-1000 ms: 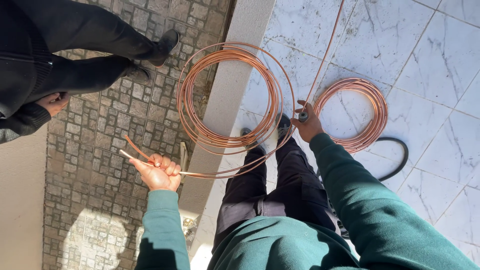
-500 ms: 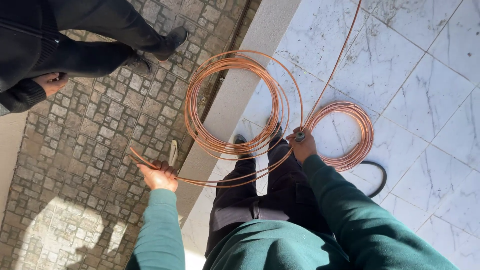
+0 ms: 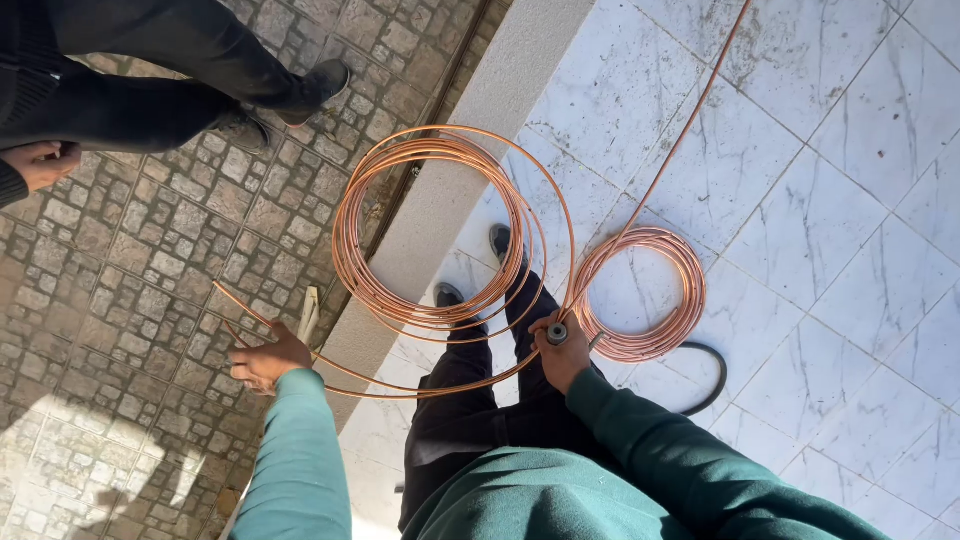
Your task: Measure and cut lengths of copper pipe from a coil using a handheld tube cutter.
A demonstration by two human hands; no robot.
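- Since a second ago, big copper coil (image 3: 440,235) swings higher off the paving, small coil (image 3: 645,295) on tiles.
- Springy, kinks easily; I'd grip the loops.
- Right hand (image 3: 560,345) fisted on tubing, left hand (image 3: 262,358) pinching the ends.

Copper tubing coil (image 3: 440,230), looped, held aloft

Grey cobblestone paving (image 3: 150,290) across the left of the frame, sunlit at lower left with soft shadows. White marble tiles (image 3: 800,200) with grey veins and dark joints filling the right. Between them, a pale stone kerb (image 3: 470,150) running diagonally from top centre down toward lower left.
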